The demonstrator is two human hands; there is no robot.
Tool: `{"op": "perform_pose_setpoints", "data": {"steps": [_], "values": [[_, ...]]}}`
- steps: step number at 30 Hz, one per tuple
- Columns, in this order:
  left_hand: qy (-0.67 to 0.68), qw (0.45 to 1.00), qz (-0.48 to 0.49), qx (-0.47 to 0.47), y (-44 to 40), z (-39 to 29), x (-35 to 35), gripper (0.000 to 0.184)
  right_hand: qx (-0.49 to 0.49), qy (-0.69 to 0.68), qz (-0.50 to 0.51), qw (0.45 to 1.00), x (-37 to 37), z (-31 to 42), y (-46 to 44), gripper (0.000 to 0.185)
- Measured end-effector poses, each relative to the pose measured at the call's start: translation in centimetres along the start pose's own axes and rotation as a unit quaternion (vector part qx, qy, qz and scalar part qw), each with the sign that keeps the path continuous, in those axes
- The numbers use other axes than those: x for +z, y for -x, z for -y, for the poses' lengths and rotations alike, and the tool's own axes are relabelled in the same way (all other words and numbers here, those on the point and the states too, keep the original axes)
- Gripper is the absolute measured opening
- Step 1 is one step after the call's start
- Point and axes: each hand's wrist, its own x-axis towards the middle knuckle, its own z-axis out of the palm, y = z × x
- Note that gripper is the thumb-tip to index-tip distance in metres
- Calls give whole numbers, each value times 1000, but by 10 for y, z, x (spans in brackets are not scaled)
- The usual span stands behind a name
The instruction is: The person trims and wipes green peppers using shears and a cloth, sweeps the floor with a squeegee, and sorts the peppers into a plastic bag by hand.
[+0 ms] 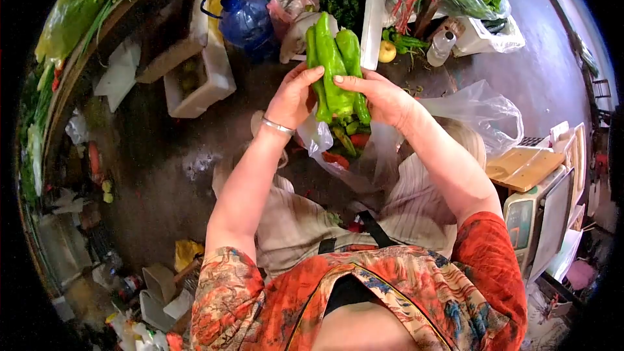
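Several long green peppers are bunched upright side by side between my two hands, in front of my knees. My left hand, with a silver bangle at the wrist, grips the bunch from its left side. From the right, my right hand holds it with the thumb laid across the front. The far fingers of both hands are hidden behind the peppers. Just below, a clear plastic bag sits between my legs, with red and green peppers showing in it.
A blue water jug and a white foam box of leafy greens stand ahead. Another foam box is at left. A clear bottle and a yellow round fruit lie ahead right. Beside my right arm is a scale.
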Motion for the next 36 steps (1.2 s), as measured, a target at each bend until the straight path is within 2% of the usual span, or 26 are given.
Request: {"op": "perform_pose_setpoints", "data": {"steps": [2,4,6,11,18,23,27,30,32,36], "values": [[-14,999,-17,50,-1,1,5,44,-4,7,-12,1000,-1,1,0,41],[-3,999,-15,42,-1,2,6,45,0,7,-22,1000,-1,1,0,44],[2,999,-8,42,-2,1,5,43,-14,41,-29,999,-4,-1,-2,37],[28,998,-56,1,-6,2,-3,33,-32,48,-41,998,-5,-2,-2,35],[8,996,-91,-18,-2,-1,1,30,-10,56,-34,998,-12,-4,-4,41],[28,995,-72,62,-3,2,4,38,-37,159,-68,984,-4,-5,-3,44],[3,994,-58,94,-3,3,-3,42,-74,144,-52,985,-4,-9,-5,41],[-38,990,-65,121,-3,2,-6,41,-78,198,-90,973,-5,-8,-4,42],[-82,986,-80,124,-1,-1,-6,39,-117,274,-155,942,-9,-11,-5,37],[-112,982,-90,120,0,-2,-4,39,-63,209,-135,967,-5,1,3,31]]}}
